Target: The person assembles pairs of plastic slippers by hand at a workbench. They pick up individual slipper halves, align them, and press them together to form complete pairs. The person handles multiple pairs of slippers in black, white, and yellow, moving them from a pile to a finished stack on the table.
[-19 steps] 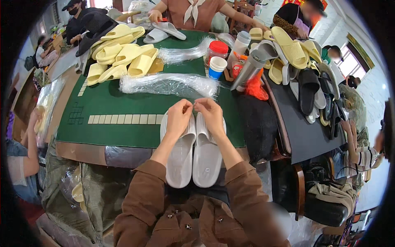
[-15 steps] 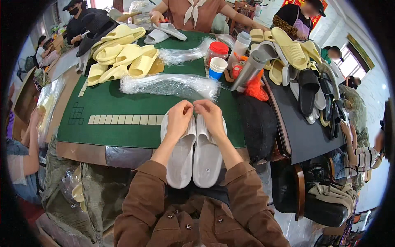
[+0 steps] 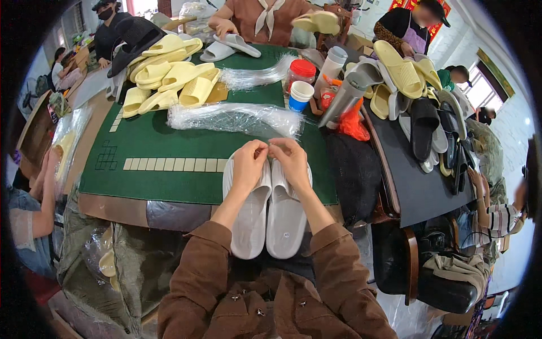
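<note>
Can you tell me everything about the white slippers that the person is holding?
The white slippers are a pair of soft-looking, foam-like slides with smooth tops. They lie side by side, touching, on the near edge of the green table, heels hanging toward the person. The left hand and right hand rest on their front ends, fingertips pinched together above them.

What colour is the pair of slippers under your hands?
Pale grey-white, both slippers, plain; seen best in the head view.

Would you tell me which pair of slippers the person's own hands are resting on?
The pale grey pair at the table's near edge; the other slippers lie farther off.
</note>
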Demonstrator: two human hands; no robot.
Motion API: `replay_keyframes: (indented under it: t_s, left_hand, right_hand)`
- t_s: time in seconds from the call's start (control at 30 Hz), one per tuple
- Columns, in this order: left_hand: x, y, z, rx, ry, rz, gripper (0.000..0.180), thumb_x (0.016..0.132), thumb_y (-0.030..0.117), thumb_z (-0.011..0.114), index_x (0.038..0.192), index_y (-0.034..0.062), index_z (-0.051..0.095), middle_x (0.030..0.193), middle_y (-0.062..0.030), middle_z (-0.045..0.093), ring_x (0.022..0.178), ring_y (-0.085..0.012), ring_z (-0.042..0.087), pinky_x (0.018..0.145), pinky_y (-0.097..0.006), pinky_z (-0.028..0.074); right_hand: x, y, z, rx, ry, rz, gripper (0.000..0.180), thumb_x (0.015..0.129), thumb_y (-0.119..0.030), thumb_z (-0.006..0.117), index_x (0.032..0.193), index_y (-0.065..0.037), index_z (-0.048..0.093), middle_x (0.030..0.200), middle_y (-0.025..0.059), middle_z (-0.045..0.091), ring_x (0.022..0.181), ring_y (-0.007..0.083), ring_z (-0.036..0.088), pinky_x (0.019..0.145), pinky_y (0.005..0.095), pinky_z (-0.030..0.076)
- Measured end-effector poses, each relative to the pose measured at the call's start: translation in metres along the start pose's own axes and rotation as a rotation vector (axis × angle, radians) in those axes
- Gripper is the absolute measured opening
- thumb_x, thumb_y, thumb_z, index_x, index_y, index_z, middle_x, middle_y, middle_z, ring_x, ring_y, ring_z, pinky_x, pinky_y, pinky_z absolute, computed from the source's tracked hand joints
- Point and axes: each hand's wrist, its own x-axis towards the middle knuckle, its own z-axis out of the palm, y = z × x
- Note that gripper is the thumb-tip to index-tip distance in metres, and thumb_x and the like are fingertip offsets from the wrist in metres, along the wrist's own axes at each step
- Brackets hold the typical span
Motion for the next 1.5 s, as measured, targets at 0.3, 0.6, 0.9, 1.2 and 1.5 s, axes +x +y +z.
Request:
replay_keyframes:
  t_s: [0.3, 0.6, 0.9, 1.2, 1.5]
  left_hand:
    - [-0.001, 0.003, 0.001, 0.007, 0.03, 0.001, 0.015, 0.083, 0.003, 0.057, 0.096, 0.0007, 0.062, 0.09, -0.0122, 0.064, 0.075, -0.0237, 0.063, 0.068, -0.031, 0.049]
    - [-0.004, 0.008, 0.003, 0.086, -0.068, 0.024, 0.028, 0.084, 0.003, 0.054, 0.11, 0.002, 0.061, 0.104, -0.0152, 0.064, 0.096, -0.0274, 0.063, 0.081, -0.034, 0.049]
    - [-0.006, 0.0, 0.004, 0.191, 0.075, 0.134, 0.044, 0.081, 0.003, 0.057, 0.124, 0.003, 0.051, 0.134, -0.0175, 0.044, 0.121, -0.0341, 0.046, 0.098, -0.038, 0.04]
    - [-0.001, -0.005, 0.007, 0.273, 0.025, 0.17, 0.05, 0.08, 0.003, 0.057, 0.128, 0.0027, 0.047, 0.138, -0.0202, 0.038, 0.126, -0.0378, 0.037, 0.104, -0.042, 0.033]
    - [-0.004, -0.002, 0.005, 0.272, 0.007, 0.1, 0.04, 0.083, 0.004, 0.054, 0.122, 0.003, 0.051, 0.132, -0.0174, 0.045, 0.12, -0.0347, 0.046, 0.097, -0.039, 0.04]
  right_hand:
    - [0.003, 0.006, -0.003, 0.215, 0.052, 0.005, 0.017, 0.088, -0.009, 0.059, 0.101, -0.001, 0.067, 0.116, 0.0084, 0.06, 0.092, 0.0109, 0.06, 0.072, 0.0246, 0.052]
    - [0.003, -0.003, -0.007, 0.284, 0.168, 0.126, 0.02, 0.09, -0.01, 0.057, 0.105, -0.001, 0.066, 0.103, 0.007, 0.064, 0.077, 0.0098, 0.061, 0.058, 0.0212, 0.053]
    - [0.002, -0.006, -0.008, 0.386, 0.237, 0.072, 0.014, 0.093, -0.017, 0.053, 0.097, -0.005, 0.059, 0.108, 0.0079, 0.064, 0.095, 0.0153, 0.061, 0.064, 0.0246, 0.051]
    - [-0.005, 0.001, -0.08, 1.182, 0.279, 0.216, 0.007, 0.094, -0.015, 0.051, 0.096, -0.008, 0.052, 0.073, 0.0036, 0.053, 0.064, 0.0134, 0.051, 0.05, 0.0204, 0.042]
    - [-0.029, -0.048, -0.254, 0.088, 0.792, -0.074, 0.021, 0.092, -0.015, 0.048, 0.108, -0.005, 0.057, 0.073, -0.0029, 0.045, 0.058, 0.0052, 0.036, 0.052, 0.0209, 0.029]
